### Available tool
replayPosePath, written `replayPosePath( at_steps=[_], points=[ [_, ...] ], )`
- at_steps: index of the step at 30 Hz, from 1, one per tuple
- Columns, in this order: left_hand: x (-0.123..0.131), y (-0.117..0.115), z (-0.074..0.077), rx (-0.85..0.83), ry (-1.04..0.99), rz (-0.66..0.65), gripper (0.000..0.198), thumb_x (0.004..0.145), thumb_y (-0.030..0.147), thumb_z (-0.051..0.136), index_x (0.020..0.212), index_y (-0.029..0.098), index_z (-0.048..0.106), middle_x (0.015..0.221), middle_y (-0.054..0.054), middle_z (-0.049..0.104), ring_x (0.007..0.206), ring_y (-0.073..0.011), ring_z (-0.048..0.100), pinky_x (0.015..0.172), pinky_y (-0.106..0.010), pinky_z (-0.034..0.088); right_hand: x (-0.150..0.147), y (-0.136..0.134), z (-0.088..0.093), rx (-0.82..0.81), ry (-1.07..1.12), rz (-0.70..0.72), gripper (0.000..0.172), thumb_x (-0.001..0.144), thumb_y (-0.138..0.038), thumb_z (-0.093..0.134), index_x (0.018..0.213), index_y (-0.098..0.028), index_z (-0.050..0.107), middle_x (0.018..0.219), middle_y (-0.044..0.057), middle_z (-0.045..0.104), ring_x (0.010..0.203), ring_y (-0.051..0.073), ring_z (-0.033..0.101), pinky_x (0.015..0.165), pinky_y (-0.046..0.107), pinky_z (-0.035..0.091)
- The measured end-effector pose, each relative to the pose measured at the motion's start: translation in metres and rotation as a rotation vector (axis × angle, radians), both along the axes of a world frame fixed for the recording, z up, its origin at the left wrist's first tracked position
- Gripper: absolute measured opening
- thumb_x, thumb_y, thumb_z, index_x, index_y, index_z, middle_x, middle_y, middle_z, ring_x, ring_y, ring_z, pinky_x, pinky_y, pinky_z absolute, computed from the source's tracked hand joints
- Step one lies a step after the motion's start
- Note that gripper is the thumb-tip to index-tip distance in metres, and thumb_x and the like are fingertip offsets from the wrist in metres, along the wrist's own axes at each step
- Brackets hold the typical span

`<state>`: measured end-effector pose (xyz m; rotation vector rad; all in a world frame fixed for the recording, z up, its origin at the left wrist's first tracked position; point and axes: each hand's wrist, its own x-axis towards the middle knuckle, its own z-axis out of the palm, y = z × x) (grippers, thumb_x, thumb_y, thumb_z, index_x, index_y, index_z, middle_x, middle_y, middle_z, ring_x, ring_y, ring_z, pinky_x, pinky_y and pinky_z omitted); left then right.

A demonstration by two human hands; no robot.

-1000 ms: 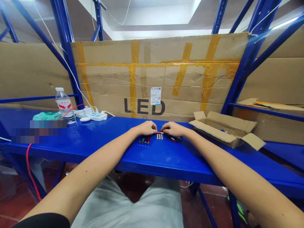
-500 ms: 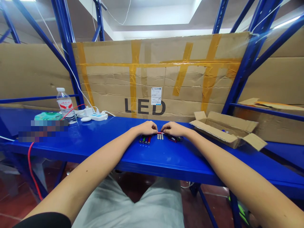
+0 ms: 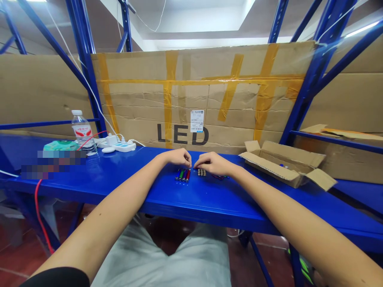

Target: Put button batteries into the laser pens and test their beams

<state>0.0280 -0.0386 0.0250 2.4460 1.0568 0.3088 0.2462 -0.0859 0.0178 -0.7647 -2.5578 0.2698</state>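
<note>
My left hand [image 3: 181,157] is closed, fingers bent down and pinched, just above the far ends of a row of small shiny tubes [image 3: 183,175] in blue, green and red. What its fingertips hold, if anything, is too small to tell. My right hand [image 3: 212,162] faces it across a small gap, with thumb and fingers drawn together in a pinch; its contents cannot be made out. Below the right fingertips, small round silver pieces like button cells [image 3: 202,172] lie in a tidy block. Dark thin cords [image 3: 220,176] lie partly hidden under the right hand.
An open cardboard box [image 3: 281,165] stands to the right on the blue table [image 3: 185,199]. At the left are a water bottle [image 3: 83,133], a teal packet [image 3: 61,146] and a white power strip [image 3: 124,147]. A big LED carton [image 3: 134,103] stands behind.
Both hands have shifted slightly left. The thin red piece seen between the fingertips over the silver pieces no longer shows there. More of the block of silver pieces is visible.
</note>
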Motion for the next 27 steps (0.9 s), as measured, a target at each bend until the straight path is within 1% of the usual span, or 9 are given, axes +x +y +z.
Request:
replayPosePath(
  at_steps=[2,4,7,10,16,18,21,25,27],
  points=[
    [0.001,-0.002,0.0,0.002,0.02,0.001,0.022,0.066,0.025,0.064,0.08,0.014,0.075,0.075,-0.002,0.071,0.072,-0.0138,0.061,0.069,-0.024,0.044,-0.009,-0.007,-0.001,0.003,-0.022,0.048,0.028,0.083,-0.014,0.054,0.094,-0.021,0.078,0.094,0.003,0.074,0.087,0.017,0.066,0.082,0.027,0.048],
    [0.001,-0.002,-0.001,0.015,0.031,0.014,0.022,0.065,0.025,0.064,0.079,0.014,0.075,0.072,-0.002,0.071,0.069,-0.0134,0.06,0.067,-0.023,0.043,-0.015,-0.011,-0.003,-0.003,-0.062,0.062,0.029,0.083,-0.013,0.053,0.098,-0.02,0.078,0.098,0.004,0.074,0.09,0.018,0.066,0.084,0.027,0.047],
    [0.001,-0.002,-0.001,0.046,0.011,0.032,0.021,0.065,0.025,0.064,0.078,0.013,0.075,0.071,-0.002,0.07,0.067,-0.0131,0.059,0.065,-0.024,0.043,-0.019,-0.013,-0.004,0.016,-0.101,0.039,0.032,0.083,-0.011,0.051,0.1,-0.02,0.077,0.1,0.005,0.075,0.091,0.018,0.066,0.085,0.027,0.047],
    [0.002,-0.002,0.0,0.067,-0.017,0.018,0.021,0.067,0.026,0.063,0.078,0.014,0.075,0.071,-0.002,0.07,0.067,-0.0124,0.058,0.064,-0.023,0.042,-0.02,-0.013,-0.004,0.036,-0.113,0.021,0.035,0.083,-0.01,0.05,0.101,-0.021,0.077,0.101,0.005,0.075,0.091,0.018,0.066,0.086,0.027,0.047],
    [0.002,0.001,-0.003,0.06,0.036,0.012,0.023,0.064,0.03,0.066,0.078,0.014,0.076,0.071,-0.002,0.07,0.067,-0.0132,0.058,0.063,-0.023,0.042,-0.023,-0.014,-0.005,0.03,-0.149,0.025,0.033,0.082,-0.009,0.05,0.097,-0.02,0.077,0.102,0.005,0.074,0.092,0.018,0.065,0.086,0.027,0.045],
    [0.002,0.002,-0.004,0.069,0.033,0.015,0.024,0.064,0.031,0.067,0.079,0.014,0.076,0.071,-0.002,0.07,0.068,-0.0134,0.058,0.064,-0.023,0.042,-0.022,-0.017,-0.003,-0.002,-0.157,0.018,0.03,0.082,-0.01,0.05,0.094,-0.019,0.076,0.096,0.005,0.074,0.088,0.018,0.064,0.082,0.026,0.045],
    [0.004,0.001,-0.005,0.074,0.023,0.032,0.025,0.065,0.032,0.067,0.079,0.013,0.076,0.073,-0.003,0.071,0.068,-0.0131,0.058,0.064,-0.023,0.042,-0.021,-0.023,0.001,-0.072,-0.199,0.029,0.023,0.083,-0.013,0.051,0.09,-0.018,0.072,0.084,0.003,0.071,0.075,0.014,0.061,0.071,0.024,0.043],
    [0.006,0.0,-0.007,0.083,0.001,0.045,0.022,0.066,0.029,0.066,0.078,0.012,0.074,0.073,-0.003,0.07,0.067,-0.0131,0.059,0.064,-0.024,0.043,-0.021,-0.029,0.004,-0.247,-0.283,0.104,0.009,0.082,-0.021,0.057,0.081,-0.018,0.064,0.071,-0.001,0.065,0.065,0.011,0.056,0.062,0.021,0.041],
    [0.007,0.0,-0.007,0.085,-0.009,0.039,0.02,0.065,0.028,0.066,0.076,0.013,0.073,0.072,-0.003,0.07,0.067,-0.0133,0.059,0.064,-0.024,0.044,-0.019,-0.026,0.005,-0.34,-0.307,0.127,0.006,0.08,-0.023,0.06,0.077,-0.018,0.061,0.068,-0.002,0.062,0.063,0.01,0.054,0.06,0.021,0.041]
  ],
)
